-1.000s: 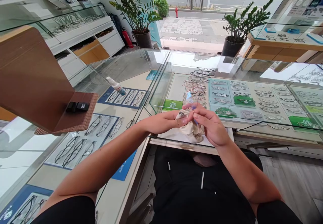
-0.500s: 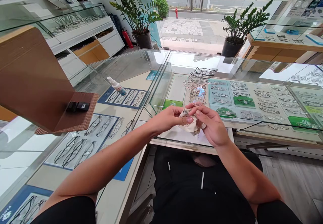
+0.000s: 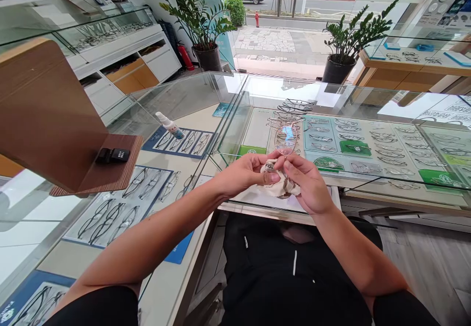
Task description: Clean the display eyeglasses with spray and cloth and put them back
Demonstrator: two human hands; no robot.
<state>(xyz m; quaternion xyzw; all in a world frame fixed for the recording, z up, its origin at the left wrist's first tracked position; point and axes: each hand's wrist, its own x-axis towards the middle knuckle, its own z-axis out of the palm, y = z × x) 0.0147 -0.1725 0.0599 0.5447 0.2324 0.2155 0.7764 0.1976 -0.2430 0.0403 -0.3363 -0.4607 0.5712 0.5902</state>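
Note:
My left hand is closed, its thumb pressed onto a crumpled whitish cloth with a dark print. My right hand meets it at the middle, fingers pinched at the near end of a thin-rimmed pair of eyeglasses. One lens sticks out beyond the fingertips, catching a bluish reflection. Cloth and fingers hide the rest of the frame. Both hands are just above the front edge of the glass display case.
A white spray bottle stands on the glass to the left. Nearer is a brown folding stand with a small black device on its base. Rows of eyeglasses lie inside the case. Potted plants stand beyond it.
The eyeglasses have turned in my fingers, so the protruding lens now shows broader and rounder. The cloth has shifted slightly between my hands. A dark car has appeared on the street outside.

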